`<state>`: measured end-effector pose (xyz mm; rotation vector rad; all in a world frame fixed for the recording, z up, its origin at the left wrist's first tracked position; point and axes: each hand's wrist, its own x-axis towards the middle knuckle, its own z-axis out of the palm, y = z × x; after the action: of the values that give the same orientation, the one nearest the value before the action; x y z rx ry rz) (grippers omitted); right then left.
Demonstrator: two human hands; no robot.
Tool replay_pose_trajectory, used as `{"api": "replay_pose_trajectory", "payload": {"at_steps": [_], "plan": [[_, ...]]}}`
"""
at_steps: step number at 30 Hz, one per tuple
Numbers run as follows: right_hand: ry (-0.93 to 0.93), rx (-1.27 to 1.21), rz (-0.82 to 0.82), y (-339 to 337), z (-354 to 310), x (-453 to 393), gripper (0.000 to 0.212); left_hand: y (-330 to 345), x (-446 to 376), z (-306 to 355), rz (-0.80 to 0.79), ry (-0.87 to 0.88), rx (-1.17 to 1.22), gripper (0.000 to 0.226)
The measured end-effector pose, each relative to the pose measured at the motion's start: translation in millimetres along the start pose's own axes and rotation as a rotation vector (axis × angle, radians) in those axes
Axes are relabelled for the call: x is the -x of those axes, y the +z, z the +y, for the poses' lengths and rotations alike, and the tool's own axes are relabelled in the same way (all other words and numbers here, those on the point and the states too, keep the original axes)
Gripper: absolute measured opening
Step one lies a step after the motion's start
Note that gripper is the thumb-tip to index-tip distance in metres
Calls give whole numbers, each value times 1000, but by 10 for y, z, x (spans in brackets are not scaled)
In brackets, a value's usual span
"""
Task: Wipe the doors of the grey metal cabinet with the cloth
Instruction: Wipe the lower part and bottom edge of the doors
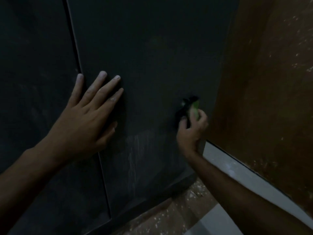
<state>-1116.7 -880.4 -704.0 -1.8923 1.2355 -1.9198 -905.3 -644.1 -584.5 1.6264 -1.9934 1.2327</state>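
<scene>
The right door (152, 56) of the grey cabinet has pale streaks near 6 o'clock, so I judge wiping unfinished. The left hand (86, 119) presses flat, fingers straight. At 3 o'clock the right hand (193, 128) grips the cloth (189, 107) against the door.

The cabinet doors (152, 56) are dark grey, near black in the dim light, with pale chalky streaks low on the right door. The cloth (189, 107) is dark, almost black, with a green patch. The wall (271, 82) is brown, flecked with lighter specks, above a white skirting band (228, 165). The floor (183, 209) is brownish with pale speckles. White dust marks the left hand's fingers (102, 74).
</scene>
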Motion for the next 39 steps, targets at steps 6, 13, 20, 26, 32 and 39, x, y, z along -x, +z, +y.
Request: {"api": "replay_pose_trajectory", "payload": {"at_steps": [6,13,20,26,32,39], "plan": [[-116,77,-248,-139,533,586,59,-12,5,-27,6,9,11,77],[-95,19,-131,69,-138,341,49,-50,100,-10,-57,26,41,78],[302,73,-159,-183,375,209,52,-15,248,-9,-81,34,19,77],[-295,103,-260,-32,-164,561,52,-22,267,15,-28,-12,32,71],[-419,142,-344,-323,140,423,32,-88,300,4,-32,-46,5,71],[-643,-46,-179,186,-747,618,35,-170,366,-36,-51,-36,-28,75]]}}
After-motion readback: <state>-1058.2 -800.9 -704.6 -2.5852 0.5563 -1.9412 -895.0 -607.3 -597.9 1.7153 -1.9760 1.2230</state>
